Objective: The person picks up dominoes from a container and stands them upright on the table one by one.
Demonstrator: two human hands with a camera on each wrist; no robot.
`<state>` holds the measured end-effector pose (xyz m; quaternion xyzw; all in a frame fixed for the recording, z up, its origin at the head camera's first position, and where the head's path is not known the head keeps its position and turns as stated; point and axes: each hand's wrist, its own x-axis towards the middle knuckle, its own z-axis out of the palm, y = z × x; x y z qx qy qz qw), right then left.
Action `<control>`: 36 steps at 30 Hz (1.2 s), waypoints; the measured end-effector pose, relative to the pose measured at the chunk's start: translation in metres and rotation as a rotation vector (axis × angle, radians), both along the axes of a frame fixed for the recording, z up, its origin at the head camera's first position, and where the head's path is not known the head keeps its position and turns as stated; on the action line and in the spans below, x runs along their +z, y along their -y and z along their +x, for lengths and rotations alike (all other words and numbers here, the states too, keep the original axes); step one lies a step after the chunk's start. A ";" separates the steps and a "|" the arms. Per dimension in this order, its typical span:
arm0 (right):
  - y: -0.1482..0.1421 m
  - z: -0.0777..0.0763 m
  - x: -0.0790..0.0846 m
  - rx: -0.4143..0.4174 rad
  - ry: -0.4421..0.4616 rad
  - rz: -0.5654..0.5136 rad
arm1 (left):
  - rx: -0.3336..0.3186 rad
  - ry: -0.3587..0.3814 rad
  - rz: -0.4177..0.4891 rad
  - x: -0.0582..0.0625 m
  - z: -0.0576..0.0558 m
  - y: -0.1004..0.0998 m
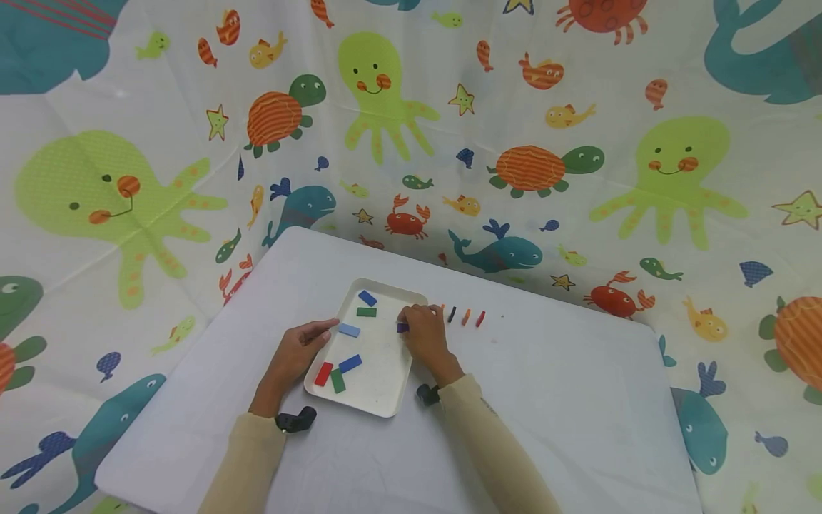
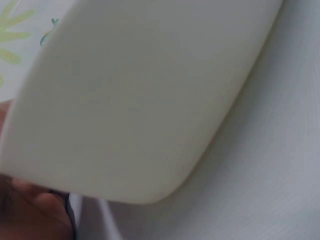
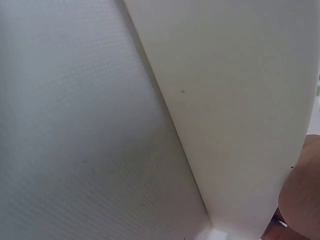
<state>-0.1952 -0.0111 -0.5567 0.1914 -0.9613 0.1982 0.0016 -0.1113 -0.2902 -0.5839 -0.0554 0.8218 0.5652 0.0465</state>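
Note:
In the head view, a shallow white tray (image 1: 379, 408) stands on the table with several small coloured blocks in it. My left hand (image 1: 297, 351) is at the tray's left rim, its fairly straight fingers touching the edge beside a light blue block (image 1: 349, 330). Over the tray's right side, my right hand (image 1: 425, 332) pinches a dark purple block (image 1: 402, 328), partly covered by the fingers. A blue block (image 1: 367, 298) and a green block (image 1: 367, 312) lie near the tray's far end. Toward its near left corner are a red block (image 1: 324, 374), another green block (image 1: 338, 380) and another blue block (image 1: 350, 363).
Right of the tray, several short crayon-like sticks lie in a row, among them a black stick (image 1: 452, 314), an orange stick (image 1: 466, 316) and a red stick (image 1: 480, 318). A white cloth covers the table (image 1: 565, 400). Behind hangs a sea-animal curtain (image 1: 449, 128).

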 end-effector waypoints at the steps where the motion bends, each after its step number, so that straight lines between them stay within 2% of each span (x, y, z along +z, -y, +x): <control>1: 0.000 0.000 0.000 0.001 0.000 0.005 | 0.000 0.001 0.000 0.000 0.000 0.000; 10: 0.001 -0.003 -0.002 0.011 0.021 0.037 | 0.003 0.019 -0.003 -0.003 0.000 0.000; 21: -0.001 0.003 0.000 0.063 -0.031 -0.054 | -0.002 0.021 -0.013 -0.002 0.001 0.000; 30: 0.001 0.008 0.006 0.083 -0.135 -0.109 | 0.002 0.026 -0.007 0.001 -0.001 -0.001; 36: 0.002 0.010 0.011 0.087 -0.181 -0.100 | 0.000 0.016 -0.012 0.002 -0.001 0.000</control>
